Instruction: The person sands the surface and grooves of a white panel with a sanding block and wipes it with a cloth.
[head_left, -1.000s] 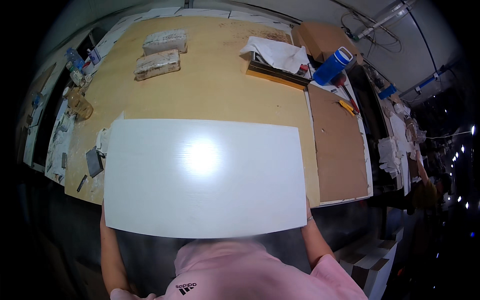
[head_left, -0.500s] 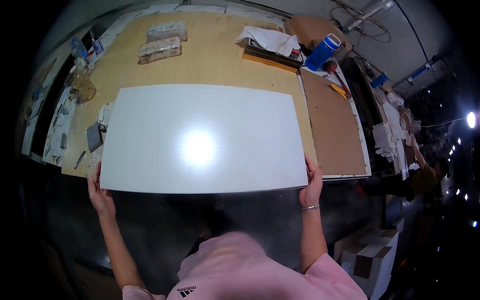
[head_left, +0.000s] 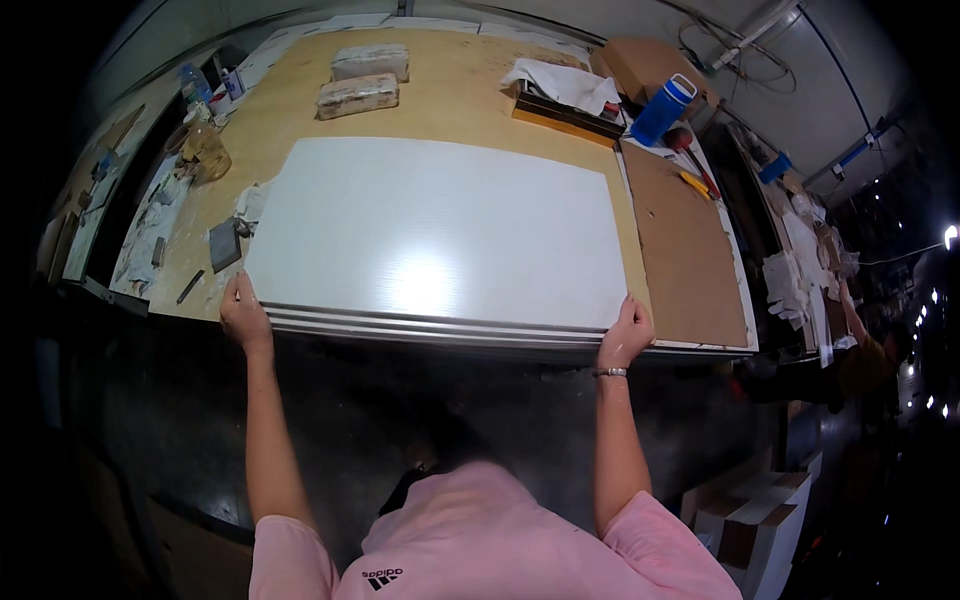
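Note:
A wide white panel with a glossy face lies flat on top of a stack of similar white panels, whose layered front edges show along the table's near side. My left hand is closed at the near left corner, its fingers pinched on the top panel's edge. At the near right corner my right hand, with a bracelet at the wrist, pinches the same panel. The undersides of both grips are hidden. Beside the left edge lie a grey block and a crumpled white cloth.
Two wrapped blocks lie farther back on the wooden table. A box with a white cloth, a blue bottle and a yellow-handled tool are at right, near brown cardboard. Another person works far right.
The white panel has moved away from me and down onto the stack, so the edges beneath it now show. Both hands moved forward with it, and the view shifted slightly.

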